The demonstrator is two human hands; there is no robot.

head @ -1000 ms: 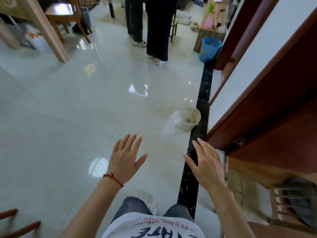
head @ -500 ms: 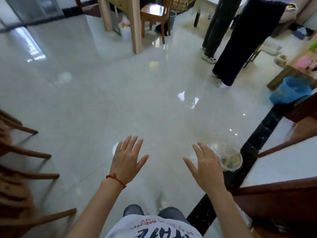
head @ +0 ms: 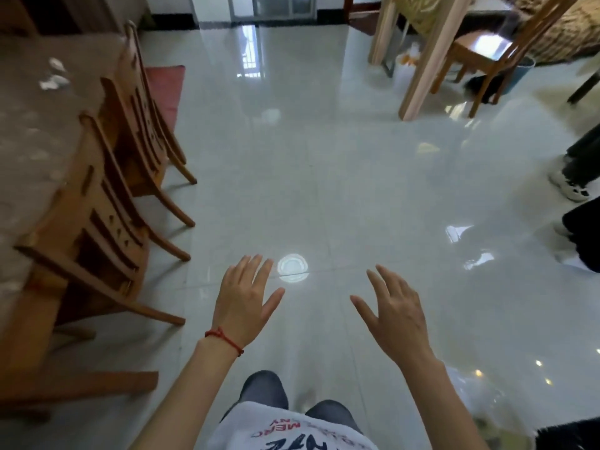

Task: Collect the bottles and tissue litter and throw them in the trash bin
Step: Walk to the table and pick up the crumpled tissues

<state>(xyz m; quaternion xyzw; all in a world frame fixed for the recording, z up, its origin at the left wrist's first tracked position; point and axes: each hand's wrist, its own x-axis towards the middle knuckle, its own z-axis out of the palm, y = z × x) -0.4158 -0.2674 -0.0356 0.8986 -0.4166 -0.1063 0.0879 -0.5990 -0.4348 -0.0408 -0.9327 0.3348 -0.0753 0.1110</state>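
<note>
My left hand (head: 243, 298), with a red string at the wrist, is held out over the glossy tiled floor, fingers spread and empty. To its right my right hand (head: 394, 315) is also spread and empty. White crumpled tissue litter (head: 53, 80) lies on the grey-brown table (head: 29, 151) at the far left, well away from both hands. No bottle shows. The white trash bin is out of view.
Two wooden chairs (head: 110, 177) stand along the table at the left. A light wooden table leg (head: 425, 56) and another chair (head: 487, 50) stand at the back right beside a blue bucket (head: 519, 74). Legs of standing persons (head: 574, 177) are at the right edge. A red mat (head: 168, 86) lies beyond the chairs.
The view has swung left: the doorway, the white trash bin and the blue bin have left the frame, and the table with tissues and chairs has come in. Both hands stay spread and empty.
</note>
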